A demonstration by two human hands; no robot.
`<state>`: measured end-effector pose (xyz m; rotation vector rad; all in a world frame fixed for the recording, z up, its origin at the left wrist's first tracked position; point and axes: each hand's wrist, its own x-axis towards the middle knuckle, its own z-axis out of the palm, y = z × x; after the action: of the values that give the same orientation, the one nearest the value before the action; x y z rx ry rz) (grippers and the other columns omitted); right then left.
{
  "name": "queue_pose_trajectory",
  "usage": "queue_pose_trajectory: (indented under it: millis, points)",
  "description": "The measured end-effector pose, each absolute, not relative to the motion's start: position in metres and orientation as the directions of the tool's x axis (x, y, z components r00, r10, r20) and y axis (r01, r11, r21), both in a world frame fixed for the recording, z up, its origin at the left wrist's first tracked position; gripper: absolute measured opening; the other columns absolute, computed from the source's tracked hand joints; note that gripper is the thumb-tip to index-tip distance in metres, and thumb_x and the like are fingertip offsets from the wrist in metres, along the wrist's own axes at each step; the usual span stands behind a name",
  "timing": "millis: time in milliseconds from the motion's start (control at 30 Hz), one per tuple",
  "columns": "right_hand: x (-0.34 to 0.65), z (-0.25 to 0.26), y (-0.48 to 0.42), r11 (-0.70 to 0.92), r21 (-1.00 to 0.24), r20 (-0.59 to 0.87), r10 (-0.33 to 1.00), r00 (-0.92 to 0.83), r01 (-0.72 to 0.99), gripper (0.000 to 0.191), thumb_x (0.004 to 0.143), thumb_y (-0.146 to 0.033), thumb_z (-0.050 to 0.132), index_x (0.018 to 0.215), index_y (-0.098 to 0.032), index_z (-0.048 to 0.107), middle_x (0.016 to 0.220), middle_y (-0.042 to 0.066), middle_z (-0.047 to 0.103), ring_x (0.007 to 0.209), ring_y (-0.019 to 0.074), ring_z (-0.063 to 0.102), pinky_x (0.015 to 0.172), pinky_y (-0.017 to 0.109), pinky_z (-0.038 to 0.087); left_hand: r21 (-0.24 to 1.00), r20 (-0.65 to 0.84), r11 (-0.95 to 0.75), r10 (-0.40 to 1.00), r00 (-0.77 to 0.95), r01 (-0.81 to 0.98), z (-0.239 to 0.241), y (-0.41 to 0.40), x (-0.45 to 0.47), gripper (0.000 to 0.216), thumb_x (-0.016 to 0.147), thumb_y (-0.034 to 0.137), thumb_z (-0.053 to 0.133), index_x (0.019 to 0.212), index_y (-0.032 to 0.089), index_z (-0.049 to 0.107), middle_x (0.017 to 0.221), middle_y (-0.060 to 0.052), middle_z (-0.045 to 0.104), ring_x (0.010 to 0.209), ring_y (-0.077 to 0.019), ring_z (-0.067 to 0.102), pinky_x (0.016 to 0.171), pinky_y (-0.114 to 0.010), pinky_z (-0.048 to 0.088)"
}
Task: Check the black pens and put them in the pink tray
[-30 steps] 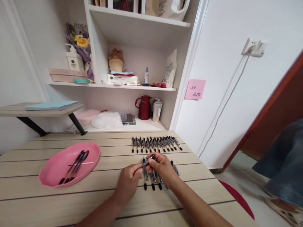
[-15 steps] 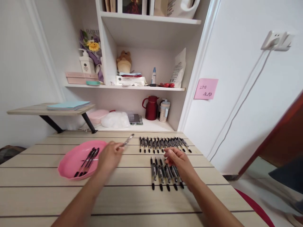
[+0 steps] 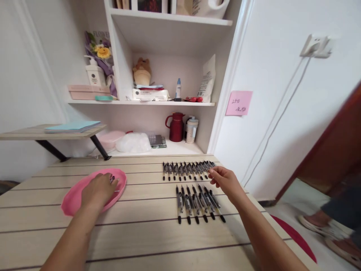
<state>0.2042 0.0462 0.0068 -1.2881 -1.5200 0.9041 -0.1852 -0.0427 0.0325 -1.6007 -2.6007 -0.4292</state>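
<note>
My left hand [image 3: 97,192] lies over the pink tray [image 3: 70,201] at the left of the wooden table, fingers curled down. It hides most of the black pens in the tray; only dark tips [image 3: 113,179] show past the fingers. My right hand [image 3: 225,180] hovers with fingers apart and nothing in it, its fingertips at the right end of the far row of black pens [image 3: 186,170]. A shorter near row of pens [image 3: 196,203] lies just left of and below that hand's wrist.
Behind the table are white shelves with a red jug [image 3: 176,127], a cup [image 3: 191,130] and a plastic bag [image 3: 132,143]. A pink note [image 3: 238,102] hangs on the wall. Another person's feet [image 3: 332,229] are on the floor at the right.
My left hand carried a pen from the table's middle down into the pink tray. My right hand moved from the near row up to the right end of the far row.
</note>
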Motion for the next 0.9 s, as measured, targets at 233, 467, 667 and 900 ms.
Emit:
queue_pose_trajectory:
  millis: [233,467,667,900]
  points:
    - [0.23,0.003,0.033,0.094,-0.358,-0.024,0.994,-0.11,0.929,0.023,0.07,-0.03,0.049,0.053,-0.016,0.054,0.057,0.006,0.061,0.051,0.0134,0.054,0.046,0.023,0.03,0.144,0.282,0.105,0.949,-0.142,0.984,0.027,-0.034,-0.125,0.037,0.08,0.038,0.034,0.098,0.019,0.061,0.098,-0.008,0.06,0.092,-0.0227,0.054,0.075,-0.03,0.037]
    - [0.223,-0.01,0.025,0.06,-0.226,0.035,0.998,-0.053,0.972,0.015,0.067,-0.023,0.049,0.068,-0.016,0.062,0.075,0.01,0.065,0.068,0.019,0.058,0.05,0.024,0.029,0.199,0.212,-0.016,0.977,-0.027,0.98,0.013,-0.033,-0.095,0.031,0.082,0.034,0.036,0.093,0.021,0.061,0.093,-0.007,0.059,0.088,-0.0201,0.053,0.073,-0.029,0.037]
    - [0.229,-0.005,0.013,0.055,-0.305,-0.038,0.997,-0.07,0.951,0.018,0.067,-0.022,0.05,0.052,-0.016,0.057,0.056,0.008,0.061,0.051,0.0152,0.054,0.045,0.023,0.026,0.223,0.156,0.01,0.987,-0.046,0.975,0.016,-0.037,-0.09,0.028,0.081,0.032,0.038,0.09,0.021,0.062,0.093,-0.007,0.059,0.088,-0.0196,0.054,0.076,-0.029,0.036]
    - [0.233,-0.027,0.0,0.135,-0.251,-0.01,0.99,-0.142,0.958,0.012,0.06,-0.024,0.055,0.051,-0.016,0.057,0.059,0.009,0.063,0.055,0.0173,0.055,0.046,0.024,0.025,0.212,0.179,-0.024,0.984,-0.014,0.977,0.011,-0.035,-0.095,0.029,0.081,0.034,0.038,0.087,0.021,0.062,0.089,-0.007,0.06,0.083,-0.0191,0.055,0.072,-0.029,0.037]
